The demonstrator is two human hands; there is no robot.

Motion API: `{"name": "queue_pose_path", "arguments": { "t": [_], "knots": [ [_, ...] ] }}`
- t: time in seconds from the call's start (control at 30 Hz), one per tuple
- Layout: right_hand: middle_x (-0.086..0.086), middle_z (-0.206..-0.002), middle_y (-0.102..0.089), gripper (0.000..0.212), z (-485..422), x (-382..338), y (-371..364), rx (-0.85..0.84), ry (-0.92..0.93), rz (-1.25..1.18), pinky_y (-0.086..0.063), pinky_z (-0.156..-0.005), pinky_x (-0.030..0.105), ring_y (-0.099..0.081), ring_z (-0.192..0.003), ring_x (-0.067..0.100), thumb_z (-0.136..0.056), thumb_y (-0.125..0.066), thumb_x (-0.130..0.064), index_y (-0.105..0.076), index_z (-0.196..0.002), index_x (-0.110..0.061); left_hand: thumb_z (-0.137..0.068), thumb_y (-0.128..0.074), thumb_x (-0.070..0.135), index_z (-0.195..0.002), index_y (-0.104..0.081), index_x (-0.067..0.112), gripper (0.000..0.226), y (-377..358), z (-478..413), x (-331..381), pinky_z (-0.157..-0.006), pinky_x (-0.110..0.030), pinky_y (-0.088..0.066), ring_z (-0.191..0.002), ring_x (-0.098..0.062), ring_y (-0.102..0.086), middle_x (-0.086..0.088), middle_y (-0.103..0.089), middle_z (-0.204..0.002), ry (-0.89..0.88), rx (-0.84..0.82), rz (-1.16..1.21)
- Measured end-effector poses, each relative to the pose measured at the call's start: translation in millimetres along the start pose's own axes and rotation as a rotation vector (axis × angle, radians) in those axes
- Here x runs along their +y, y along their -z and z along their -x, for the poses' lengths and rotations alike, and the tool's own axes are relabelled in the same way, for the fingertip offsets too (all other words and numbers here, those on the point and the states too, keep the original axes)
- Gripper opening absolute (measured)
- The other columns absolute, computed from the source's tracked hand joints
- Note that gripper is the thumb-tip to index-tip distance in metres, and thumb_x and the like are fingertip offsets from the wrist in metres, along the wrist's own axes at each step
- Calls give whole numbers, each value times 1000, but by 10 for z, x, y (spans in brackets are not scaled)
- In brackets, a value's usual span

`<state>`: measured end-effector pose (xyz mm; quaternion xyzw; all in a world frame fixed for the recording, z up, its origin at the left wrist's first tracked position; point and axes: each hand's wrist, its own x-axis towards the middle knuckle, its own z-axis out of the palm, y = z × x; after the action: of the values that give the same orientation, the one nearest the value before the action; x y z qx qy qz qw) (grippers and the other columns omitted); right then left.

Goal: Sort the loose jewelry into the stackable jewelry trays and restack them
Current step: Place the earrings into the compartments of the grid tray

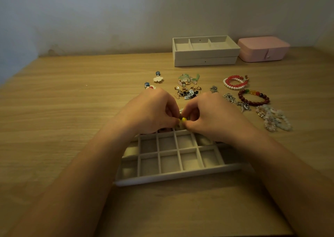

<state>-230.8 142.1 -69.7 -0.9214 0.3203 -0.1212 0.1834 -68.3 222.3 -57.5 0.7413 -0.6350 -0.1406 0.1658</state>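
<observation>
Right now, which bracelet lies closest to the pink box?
The bright red bracelet with the pearl strand; dark red bracelet and pale bracelets lie nearer the person.

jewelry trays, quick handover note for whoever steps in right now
Left hand and right hand both pinch a small yellow piece over the far rows of the grid tray, nearest on the table.
Earring pile and bracelets lie loose beyond it.
Two other trays stand stacked at the back.
Done: little that shows; the near cells are empty.
Left: sort nearly everything, then restack.
</observation>
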Motion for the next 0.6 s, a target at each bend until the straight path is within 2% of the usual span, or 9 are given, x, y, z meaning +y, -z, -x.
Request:
{"name": "queue_pose_path", "arguments": {
  "t": [0.1,0.47,0.53,0.6],
  "knots": [
    [-18,-81,-68,15,-4,24,47,-22,10,-53,-61,-75,38,-64,-79,2,-88,-71,-35,-79,-100,-32,-80,-79,24,-84,-77,29,7,-1,0,-1,-49,-9,-39,-55,4,-59,10,-72,-72,5,-9,46],
    [-16,-90,-70,9,-26,48,43,-52,54,-54,-60,-80,37,-64,-86,3,-94,-69,-35,-76,-99,-33,-81,-79,16,-87,-78,24,10,21,18,31,-48,-5,-37,-52,10,-57,8,-71,-71,-31,-17,90],
    [-16,-88,-70,9,-29,43,44,-55,50,-67,-60,-78,34,-64,-83,1,-93,-70,-33,-78,-98,-32,-82,-77,13,-88,-79,23,12,22,19,29,-48,-5,-37,-50,9,-58,7,-71,-71,-33,-20,101],
    [-16,-85,-71,10,-35,52,64,-63,40,-99,-57,-73,23,-64,-80,-1,-92,-71,-30,-79,-97,-30,-82,-77,13,-88,-79,24,13,18,19,23,-48,-5,-37,-49,8,-58,8,-70,-70,-34,-12,112]
  ]
}}
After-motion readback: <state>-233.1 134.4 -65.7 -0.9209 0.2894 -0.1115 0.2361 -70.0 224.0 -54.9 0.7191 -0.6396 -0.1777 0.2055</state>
